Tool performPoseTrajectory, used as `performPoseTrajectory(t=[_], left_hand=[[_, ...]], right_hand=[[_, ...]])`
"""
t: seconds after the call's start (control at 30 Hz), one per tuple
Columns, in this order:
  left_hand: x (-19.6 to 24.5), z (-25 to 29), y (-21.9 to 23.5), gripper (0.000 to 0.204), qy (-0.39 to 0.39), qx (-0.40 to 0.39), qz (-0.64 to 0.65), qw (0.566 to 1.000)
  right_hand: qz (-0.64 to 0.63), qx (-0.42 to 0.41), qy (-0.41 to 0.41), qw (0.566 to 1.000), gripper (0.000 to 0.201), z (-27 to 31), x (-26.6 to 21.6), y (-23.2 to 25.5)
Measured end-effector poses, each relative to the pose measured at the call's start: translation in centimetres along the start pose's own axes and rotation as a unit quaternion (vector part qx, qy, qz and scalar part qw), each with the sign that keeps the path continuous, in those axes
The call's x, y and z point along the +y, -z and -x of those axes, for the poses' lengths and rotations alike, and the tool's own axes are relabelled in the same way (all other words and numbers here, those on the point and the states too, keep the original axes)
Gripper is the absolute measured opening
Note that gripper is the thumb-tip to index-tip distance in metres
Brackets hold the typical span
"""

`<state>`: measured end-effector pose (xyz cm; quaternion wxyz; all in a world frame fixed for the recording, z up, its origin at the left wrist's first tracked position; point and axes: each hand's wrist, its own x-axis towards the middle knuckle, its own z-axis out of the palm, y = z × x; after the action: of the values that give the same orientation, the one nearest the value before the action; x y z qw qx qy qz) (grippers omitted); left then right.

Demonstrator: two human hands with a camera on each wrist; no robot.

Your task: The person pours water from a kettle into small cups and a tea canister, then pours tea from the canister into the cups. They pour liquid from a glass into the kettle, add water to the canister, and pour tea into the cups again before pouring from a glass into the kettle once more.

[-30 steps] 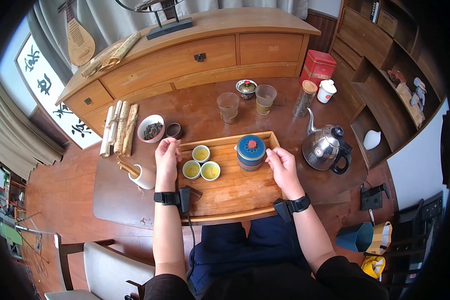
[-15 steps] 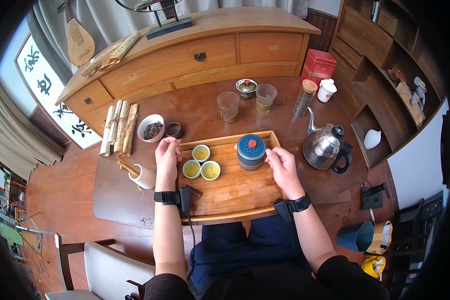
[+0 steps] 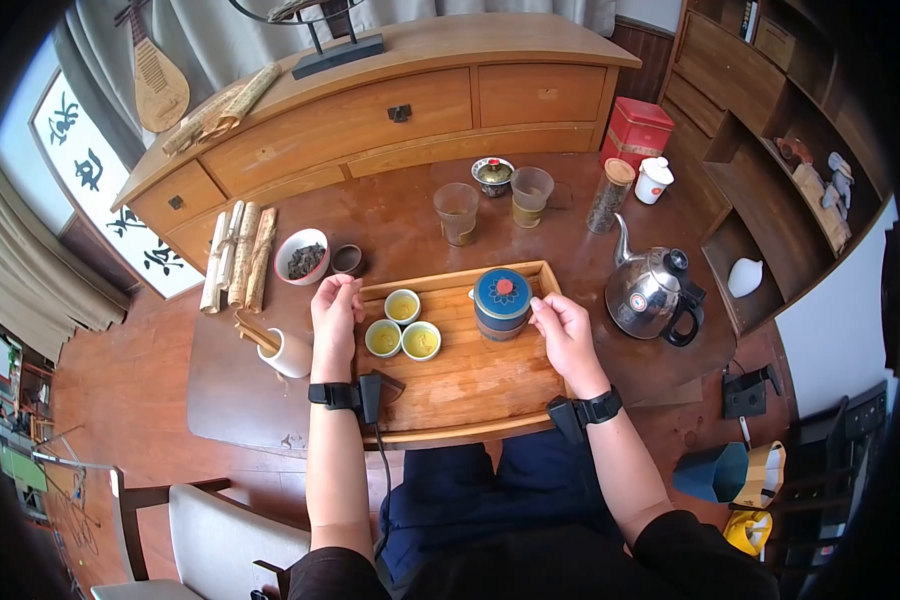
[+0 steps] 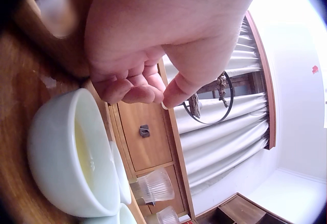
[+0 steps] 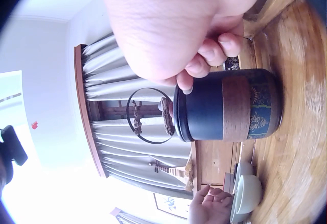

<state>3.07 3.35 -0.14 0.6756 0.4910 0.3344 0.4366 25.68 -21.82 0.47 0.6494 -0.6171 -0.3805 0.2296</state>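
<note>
My left hand, its fingers loosely curled with nothing between them, is over the left edge of the wooden tray. Beside it on the tray are three small pale teacups of yellow tea; one cup is close in the left wrist view. At the tray's right side stands a lidded blue teapot with a red knob and a brown band. My right hand, also loosely curled, is right at the teapot's side, fingertips near its lid in the right wrist view. No object shows in its fingers.
A steel kettle stands right of the tray. Behind it are two glass cups, a lidded bowl and a corked jar. Leftward are a bowl of dark leaves, a white tool holder and scrolls.
</note>
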Motion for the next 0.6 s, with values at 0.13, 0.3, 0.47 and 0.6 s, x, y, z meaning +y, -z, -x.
performPoseTrajectory(t=[0.13, 0.3, 0.47, 0.6], left_hand=[[0.04, 0.02, -0.06, 0.008, 0.000, 0.002, 0.000, 1.000], [-0.09, -0.02, 0.06, 0.008, -0.002, 0.000, -0.001, 1.000], [-0.11, -0.07, 0.04, 0.008, 0.000, 0.003, -0.003, 1.000], [-0.21, -0.16, 0.13, 0.009, 0.000, 0.003, -0.006, 1.000]], right_hand=[[-0.003, -0.001, 0.003, 1.000, 0.031, 0.01, -0.10, -0.03], [-0.003, -0.002, 0.005, 1.000, 0.032, -0.01, 0.05, 0.00], [-0.001, -0.004, -0.001, 1.000, 0.031, -0.02, 0.23, 0.05], [-0.001, -0.002, 0.003, 1.000, 0.031, -0.01, 0.19, 0.00]])
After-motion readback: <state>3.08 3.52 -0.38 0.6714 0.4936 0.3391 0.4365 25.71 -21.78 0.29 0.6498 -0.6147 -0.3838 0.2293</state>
